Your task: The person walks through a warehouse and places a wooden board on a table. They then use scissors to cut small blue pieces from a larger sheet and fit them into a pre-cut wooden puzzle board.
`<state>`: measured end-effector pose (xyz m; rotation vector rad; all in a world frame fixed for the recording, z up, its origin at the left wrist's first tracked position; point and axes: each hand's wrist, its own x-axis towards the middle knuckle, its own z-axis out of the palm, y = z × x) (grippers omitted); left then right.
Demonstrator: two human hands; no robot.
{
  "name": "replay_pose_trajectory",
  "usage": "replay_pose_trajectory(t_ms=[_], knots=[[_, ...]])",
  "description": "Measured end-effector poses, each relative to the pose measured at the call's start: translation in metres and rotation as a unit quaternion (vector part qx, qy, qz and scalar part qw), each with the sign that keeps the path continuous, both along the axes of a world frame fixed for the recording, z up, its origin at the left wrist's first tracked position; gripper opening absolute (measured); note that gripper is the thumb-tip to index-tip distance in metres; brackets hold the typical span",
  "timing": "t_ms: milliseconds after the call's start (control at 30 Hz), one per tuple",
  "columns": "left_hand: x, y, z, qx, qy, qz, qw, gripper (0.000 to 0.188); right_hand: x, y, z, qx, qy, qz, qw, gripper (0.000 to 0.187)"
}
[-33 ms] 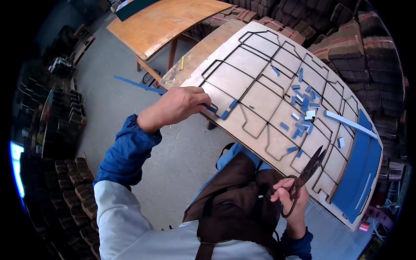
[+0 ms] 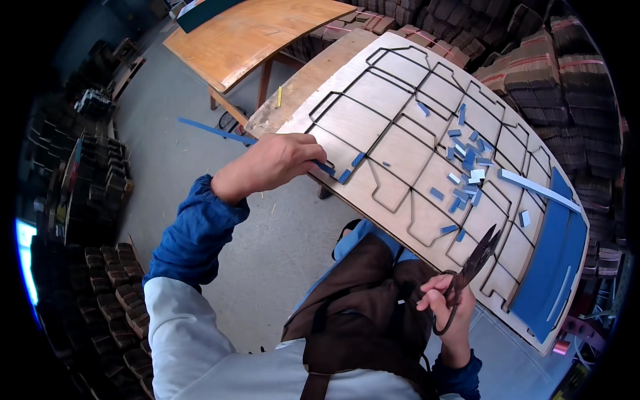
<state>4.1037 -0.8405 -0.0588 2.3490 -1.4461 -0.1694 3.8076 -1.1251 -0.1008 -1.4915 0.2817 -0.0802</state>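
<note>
My left hand (image 2: 283, 163) pinches a long blue foam strip (image 2: 217, 130) at the near left edge of a pale wooden die board (image 2: 363, 110). One end of the strip rests by the dark blades, close to two short blue foam pieces (image 2: 344, 177) set along them; the other end sticks out past the board. Low on the right, my right hand (image 2: 448, 310) is closed around the handles of dark metal scissors (image 2: 475, 263). Their blades point up over the board's near edge and look slightly apart.
Cut blue foam pieces (image 2: 469, 160) lie scattered mid-board. A pale-edged strip (image 2: 539, 191) and a blue foam sheet (image 2: 550, 257) lie at the right end. Beyond stands an orange-brown table (image 2: 260, 37). Bundled cardboard stacks (image 2: 533, 80) line the back right.
The free end of the blue foam strip has shifted very slightly to the right. Both hands and the scissors stay in place.
</note>
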Motion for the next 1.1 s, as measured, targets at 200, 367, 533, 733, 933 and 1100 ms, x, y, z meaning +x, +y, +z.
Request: replay_pose_trajectory(t_ms=[200, 367, 533, 733, 933, 1100], knots=[[0.002, -0.01, 0.0, -0.003, 0.019, -0.029, 0.999, 0.016, -0.002, -0.002, -0.001, -0.002, -0.002, -0.003, 1.0, 0.016], [0.005, -0.01, 0.001, 0.006, 0.031, -0.04, 0.999, 0.014, 0.001, 0.0, 0.0, -0.001, 0.002, -0.003, 1.0, 0.016], [0.005, -0.008, 0.0, 0.01, 0.025, -0.047, 0.999, 0.014, 0.003, 0.002, 0.002, 0.01, 0.001, -0.003, 1.0, 0.015], [0.008, -0.01, 0.0, 0.032, 0.023, -0.049, 0.998, 0.015, 0.002, 0.004, 0.003, -0.012, 0.012, 0.0, 1.0, 0.014], [0.009, -0.008, -0.002, 0.032, 0.019, -0.046, 0.998, 0.015, 0.001, 0.005, 0.003, -0.023, 0.022, -0.009, 0.999, 0.012], [0.011, -0.006, -0.006, 0.02, 0.013, -0.044, 0.999, 0.013, 0.002, 0.008, 0.004, -0.013, 0.012, -0.014, 1.0, 0.012]])
